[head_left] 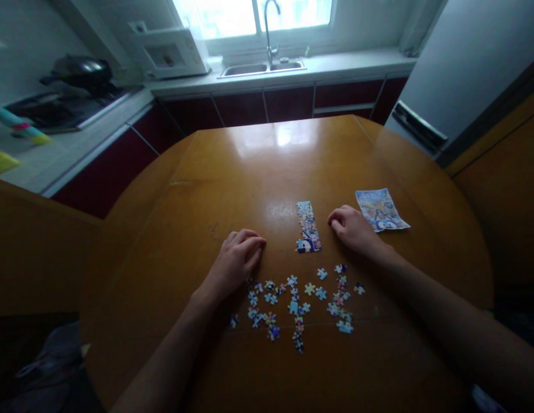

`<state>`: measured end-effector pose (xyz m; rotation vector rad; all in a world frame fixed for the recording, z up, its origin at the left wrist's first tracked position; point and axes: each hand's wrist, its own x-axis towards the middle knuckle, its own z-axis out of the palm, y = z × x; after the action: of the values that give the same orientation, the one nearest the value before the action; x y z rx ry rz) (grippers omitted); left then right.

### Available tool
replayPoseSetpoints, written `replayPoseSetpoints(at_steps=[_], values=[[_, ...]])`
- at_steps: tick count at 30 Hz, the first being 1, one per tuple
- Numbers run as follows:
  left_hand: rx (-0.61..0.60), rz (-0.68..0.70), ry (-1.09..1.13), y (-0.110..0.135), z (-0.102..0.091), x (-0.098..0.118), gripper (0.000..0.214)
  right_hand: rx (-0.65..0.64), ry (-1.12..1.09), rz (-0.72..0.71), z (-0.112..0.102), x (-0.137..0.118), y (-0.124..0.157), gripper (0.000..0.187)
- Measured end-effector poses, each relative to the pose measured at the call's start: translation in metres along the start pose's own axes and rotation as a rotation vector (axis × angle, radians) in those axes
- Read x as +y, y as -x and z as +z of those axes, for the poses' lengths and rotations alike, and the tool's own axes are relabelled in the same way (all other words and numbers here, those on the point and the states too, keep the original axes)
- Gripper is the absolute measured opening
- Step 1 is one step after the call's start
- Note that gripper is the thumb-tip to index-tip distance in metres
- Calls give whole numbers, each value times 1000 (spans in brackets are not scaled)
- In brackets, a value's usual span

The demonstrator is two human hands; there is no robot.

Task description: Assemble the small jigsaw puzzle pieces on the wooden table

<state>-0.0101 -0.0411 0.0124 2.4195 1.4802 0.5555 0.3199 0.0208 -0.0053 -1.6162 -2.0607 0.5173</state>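
Our left hand (238, 255) and right hand (353, 226) rest curled on the table (249, 172), flanking the puzzle strip (307, 226). We can't tell if either grip hides a piece. Loose pieces (296, 298) sit within reach, with the picture sheet (381, 209) glanceable beside the right.

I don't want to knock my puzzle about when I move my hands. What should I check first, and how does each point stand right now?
1. Empty left hand: cannot tell; fingers curled, palm down on the table.
2. Empty right hand: cannot tell; curled, just right of the joined strip.
3. The joined strip flat and in one run: ok; it lies between the hands, apart from both.
4. The loose pieces all on the table: ok; scattered between the forearms.
5. Pieces face up: cannot tell; too small.
6. The picture sheet uncovered: ok; it lies just right of the right hand.
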Motion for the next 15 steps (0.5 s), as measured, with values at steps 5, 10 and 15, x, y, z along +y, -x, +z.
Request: replayPoseSetpoints(at_steps=[5, 10, 15], values=[[3, 4, -5, 0, 2, -3, 18, 3, -11, -1, -1, -1, 0, 17], [-5, 2, -11, 0, 1, -3, 17, -2, -7, 0, -1, -1, 0, 17], [-8, -4, -10, 0, 1, -1, 18, -9, -11, 4, -1, -1, 0, 17]])
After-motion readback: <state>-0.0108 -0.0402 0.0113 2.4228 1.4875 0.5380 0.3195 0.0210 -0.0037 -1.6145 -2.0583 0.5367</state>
